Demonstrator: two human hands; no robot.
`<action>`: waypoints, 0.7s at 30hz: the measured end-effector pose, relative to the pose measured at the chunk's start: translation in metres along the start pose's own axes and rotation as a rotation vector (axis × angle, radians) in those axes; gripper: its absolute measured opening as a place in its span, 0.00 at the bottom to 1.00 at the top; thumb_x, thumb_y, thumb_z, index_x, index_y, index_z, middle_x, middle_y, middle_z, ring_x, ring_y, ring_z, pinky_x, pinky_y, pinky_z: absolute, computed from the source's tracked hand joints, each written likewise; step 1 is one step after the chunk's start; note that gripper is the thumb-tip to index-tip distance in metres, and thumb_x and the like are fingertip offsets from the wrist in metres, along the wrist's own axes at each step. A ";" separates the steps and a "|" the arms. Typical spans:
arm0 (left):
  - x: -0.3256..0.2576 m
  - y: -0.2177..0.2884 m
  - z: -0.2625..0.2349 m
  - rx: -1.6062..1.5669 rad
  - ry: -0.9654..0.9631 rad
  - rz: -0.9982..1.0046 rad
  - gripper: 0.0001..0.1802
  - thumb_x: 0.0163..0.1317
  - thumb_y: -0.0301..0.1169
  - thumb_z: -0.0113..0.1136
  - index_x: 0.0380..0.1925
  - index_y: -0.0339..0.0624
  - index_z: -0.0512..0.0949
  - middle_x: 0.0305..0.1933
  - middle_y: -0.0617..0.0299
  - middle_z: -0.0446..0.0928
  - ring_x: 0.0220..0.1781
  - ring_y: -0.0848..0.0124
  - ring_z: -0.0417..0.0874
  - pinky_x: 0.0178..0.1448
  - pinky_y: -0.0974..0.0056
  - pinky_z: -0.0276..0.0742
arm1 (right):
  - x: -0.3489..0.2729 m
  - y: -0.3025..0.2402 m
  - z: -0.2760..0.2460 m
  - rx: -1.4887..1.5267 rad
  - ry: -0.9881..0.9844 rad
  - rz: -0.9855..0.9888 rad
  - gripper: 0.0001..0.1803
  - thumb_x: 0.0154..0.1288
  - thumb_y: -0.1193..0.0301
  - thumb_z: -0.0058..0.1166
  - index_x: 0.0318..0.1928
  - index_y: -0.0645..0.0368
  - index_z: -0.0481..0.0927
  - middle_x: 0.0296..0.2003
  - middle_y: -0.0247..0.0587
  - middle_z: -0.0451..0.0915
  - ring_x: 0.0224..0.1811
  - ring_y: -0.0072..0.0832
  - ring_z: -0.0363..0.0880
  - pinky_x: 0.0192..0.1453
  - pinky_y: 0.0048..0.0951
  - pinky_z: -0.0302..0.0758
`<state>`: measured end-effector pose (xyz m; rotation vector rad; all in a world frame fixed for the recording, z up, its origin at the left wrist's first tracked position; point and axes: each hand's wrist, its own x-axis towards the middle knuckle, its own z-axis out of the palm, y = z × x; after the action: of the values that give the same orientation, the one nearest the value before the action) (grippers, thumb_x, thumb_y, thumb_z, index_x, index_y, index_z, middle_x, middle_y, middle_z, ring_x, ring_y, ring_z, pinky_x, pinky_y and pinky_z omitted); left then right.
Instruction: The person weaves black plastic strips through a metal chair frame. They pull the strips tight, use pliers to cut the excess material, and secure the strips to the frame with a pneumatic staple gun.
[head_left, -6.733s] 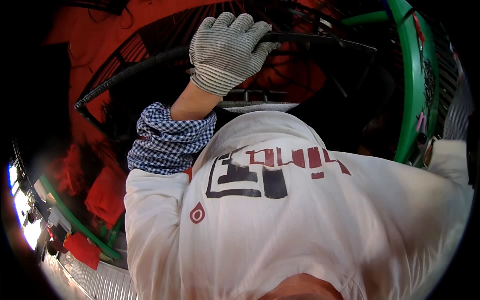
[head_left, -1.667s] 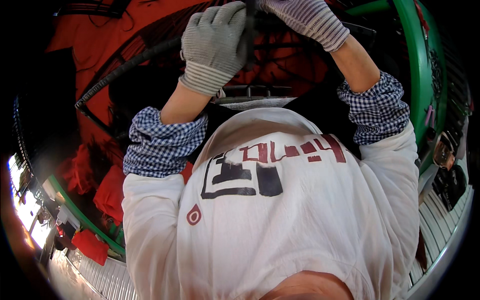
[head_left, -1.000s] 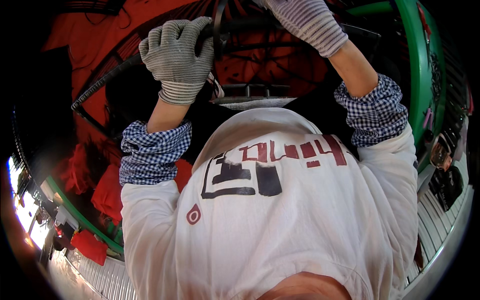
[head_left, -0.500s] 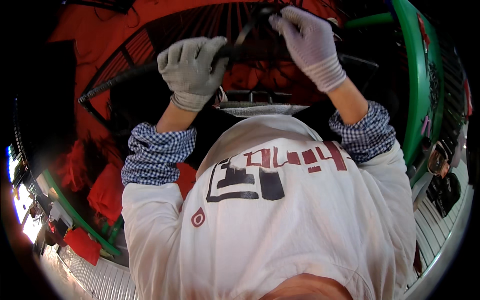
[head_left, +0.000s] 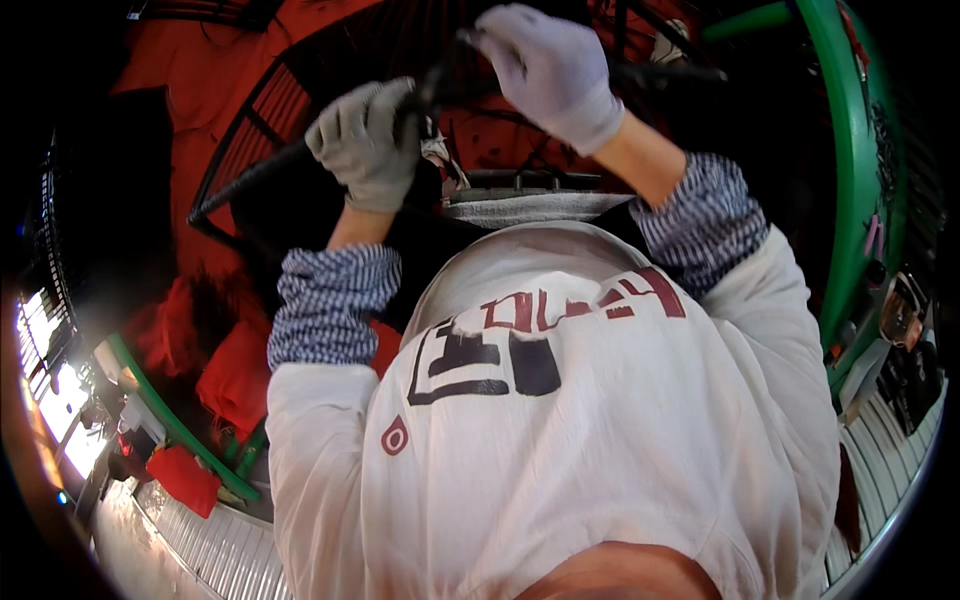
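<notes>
A black frame with thin bars spans the far middle of the view. Its near rail [head_left: 262,180] looks ridged, as if wrapped. My left hand [head_left: 365,150], in a grey knit glove, is closed around this rail. Beside that hand, a dark strip [head_left: 433,85] rises from the rail. My right hand [head_left: 552,78], in a pale lilac-white glove, is above and to the right of the left one. Its thumb and fingertips pinch together at the strip's upper end, slightly blurred. The rail beneath my right hand is dark and hard to make out.
A green curved rail [head_left: 845,180] runs down the right side, with small tools and a pink-handled item [head_left: 874,235] by it. Red cloth [head_left: 235,380] hangs at the left near another green bar [head_left: 175,425]. A grey-white padded edge [head_left: 545,207] lies before my belly.
My right hand has swung left, closer to my left hand, bringing the strip with it. The left hand stays on the rail. The whole view has shifted slightly.
</notes>
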<state>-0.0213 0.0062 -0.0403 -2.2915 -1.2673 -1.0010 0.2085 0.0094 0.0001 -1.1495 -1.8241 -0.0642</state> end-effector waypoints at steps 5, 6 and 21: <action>0.011 -0.011 0.024 0.145 0.028 0.019 0.07 0.59 0.42 0.69 0.36 0.61 0.83 0.39 0.75 0.81 0.43 0.70 0.80 0.51 0.60 0.68 | 0.010 0.029 0.028 0.029 -0.065 0.063 0.07 0.66 0.63 0.59 0.34 0.51 0.80 0.25 0.36 0.79 0.23 0.37 0.81 0.24 0.35 0.75; 0.006 -0.017 0.027 0.153 0.025 -0.001 0.07 0.56 0.41 0.70 0.35 0.61 0.83 0.40 0.76 0.81 0.44 0.69 0.80 0.51 0.60 0.67 | 0.008 0.023 0.029 0.038 -0.119 0.112 0.05 0.66 0.68 0.61 0.39 0.54 0.83 0.29 0.38 0.81 0.25 0.37 0.81 0.27 0.32 0.76; -0.052 -0.022 0.057 0.092 -0.912 -0.100 0.14 0.51 0.31 0.67 0.40 0.54 0.84 0.57 0.62 0.74 0.61 0.58 0.73 0.63 0.49 0.68 | -0.089 0.016 0.079 0.127 -0.463 0.424 0.07 0.67 0.67 0.57 0.40 0.55 0.80 0.34 0.42 0.80 0.34 0.46 0.80 0.41 0.43 0.76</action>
<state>-0.0348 0.0205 -0.1181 -2.7084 -1.6859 0.1634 0.1762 -0.0031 -0.1149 -1.5224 -1.8944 0.5982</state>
